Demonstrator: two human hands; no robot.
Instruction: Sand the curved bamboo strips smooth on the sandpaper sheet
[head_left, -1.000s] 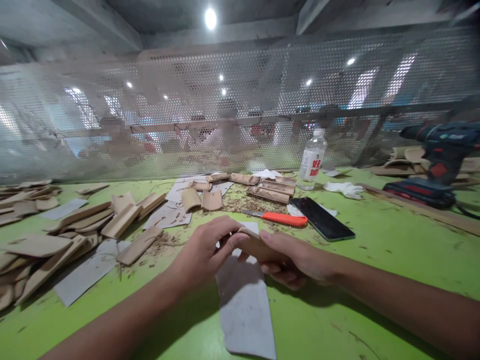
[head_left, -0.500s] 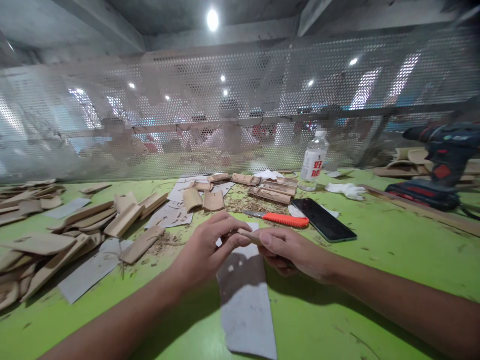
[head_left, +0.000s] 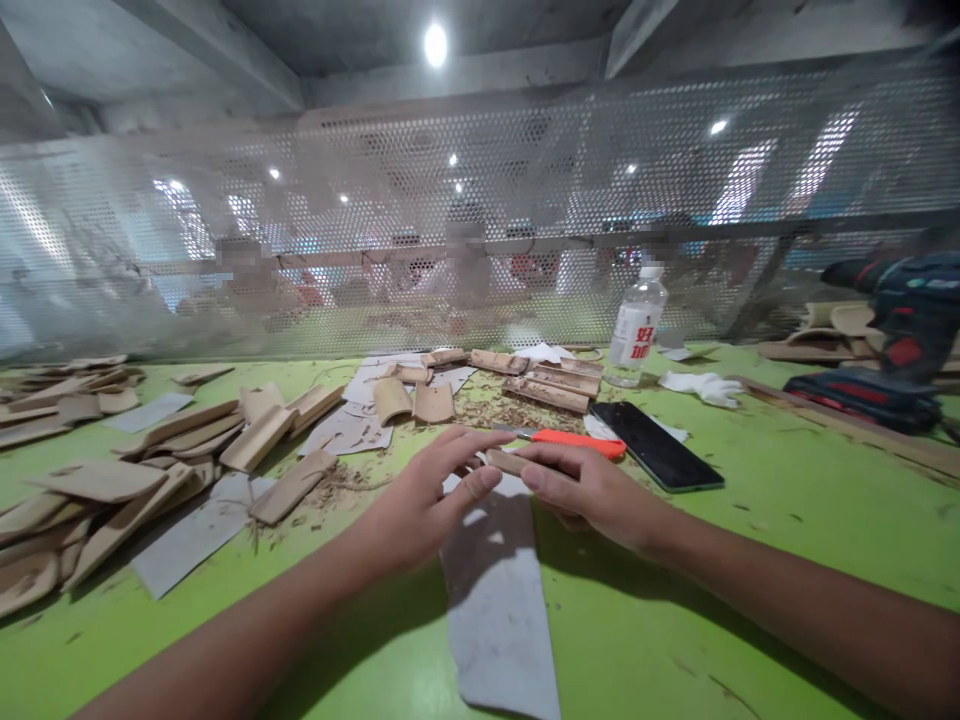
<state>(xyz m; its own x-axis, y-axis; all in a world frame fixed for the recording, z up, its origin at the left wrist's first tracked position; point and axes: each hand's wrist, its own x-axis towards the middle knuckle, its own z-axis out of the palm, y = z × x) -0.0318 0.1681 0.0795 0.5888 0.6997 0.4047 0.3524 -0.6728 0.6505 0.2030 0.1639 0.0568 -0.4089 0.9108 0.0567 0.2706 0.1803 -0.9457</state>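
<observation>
A small, pale piece of bamboo is pinched between the thumb and fingers of my right hand, its end pointing left. Around that end my left hand has its thumb and forefinger spread apart. The left fingertips are close to the piece; whether one touches it I cannot tell. Both hands are above a long strip of whitish paper or sandpaper on the green table. Just beyond my right hand lies a utility knife with an orange-red handle, its blade toward the left.
Curved bamboo pieces are heaped on the left, and several more lie ahead among shavings. To the right are a phone, a white glove, a bottle and a cordless drill. A perforated screen closes the back.
My left thumb and forefinger have parted from their pinch at the bamboo's end. The right hand still grips the piece, its fingers now covering part of the knife. The view has shifted slightly.
</observation>
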